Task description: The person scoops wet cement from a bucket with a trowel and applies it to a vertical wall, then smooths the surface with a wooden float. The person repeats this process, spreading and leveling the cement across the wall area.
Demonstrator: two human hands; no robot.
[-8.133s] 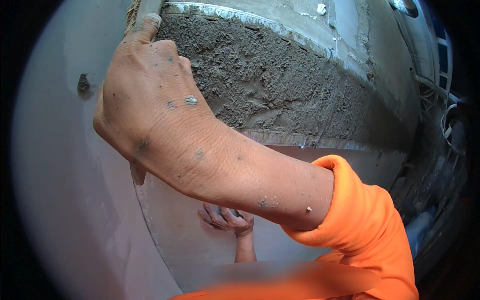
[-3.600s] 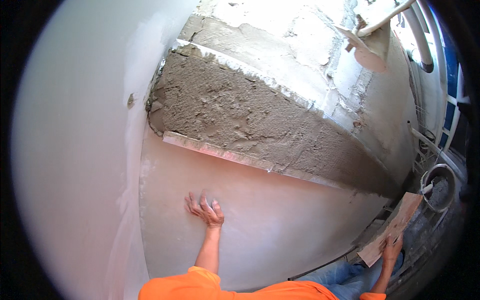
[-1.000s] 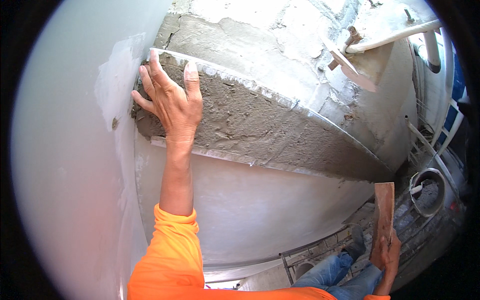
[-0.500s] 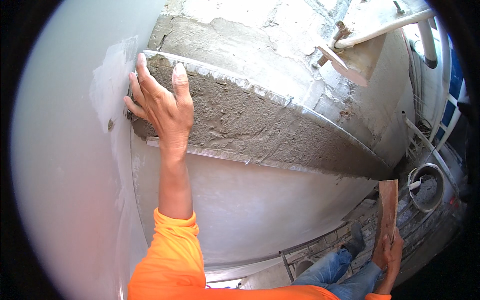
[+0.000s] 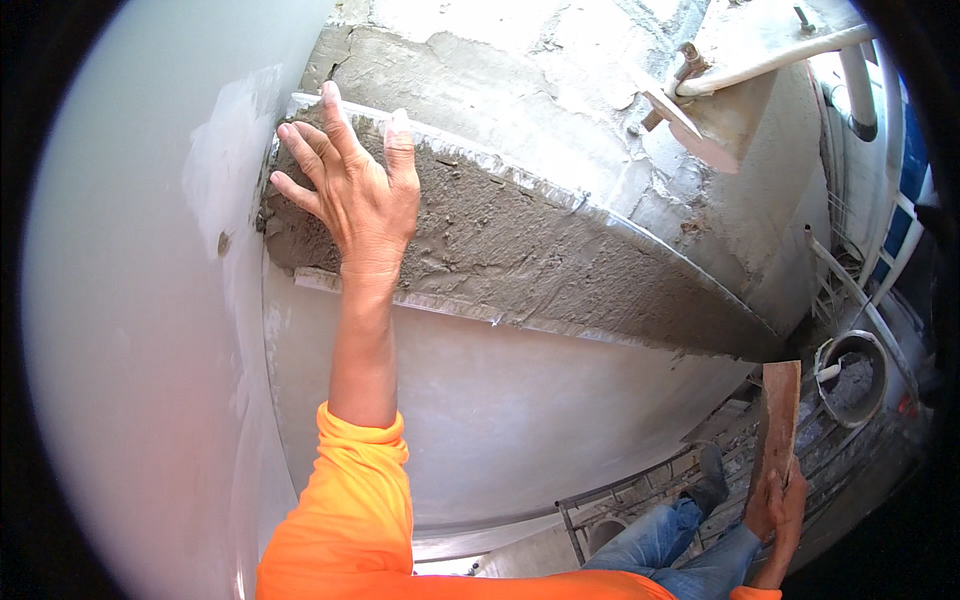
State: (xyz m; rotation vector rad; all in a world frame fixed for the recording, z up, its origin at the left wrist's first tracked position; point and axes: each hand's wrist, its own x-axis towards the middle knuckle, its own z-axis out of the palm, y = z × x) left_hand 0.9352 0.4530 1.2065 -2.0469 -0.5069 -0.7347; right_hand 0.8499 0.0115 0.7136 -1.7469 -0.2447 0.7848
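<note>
With fingers spread, my left hand (image 5: 365, 200) lies over the left end of a band of rough grey mortar (image 5: 500, 240). Its index fingertip and thumb reach the pale upper edge strip (image 5: 455, 143), and the other fingertips point toward the smooth left wall (image 5: 120, 280). Whether the palm presses on the mortar, I cannot tell. A second pale strip (image 5: 440, 303) runs along the band's lower edge. Low on the right, my right hand (image 5: 785, 505) grips the lower end of a brown wooden board (image 5: 777, 415), which stands nearly upright.
A round bucket (image 5: 852, 378) with grey material stands at the right on slatted scaffold planking (image 5: 815, 470). Pale poles (image 5: 780, 65) cross the upper right, beside a wooden piece (image 5: 672, 108) fixed near the wall. A smooth plastered surface (image 5: 540, 410) lies below the mortar band.
My left hand has shifted a little right and slightly up along the end of the mortar band. My right hand and the board are nearly unmoved.
</note>
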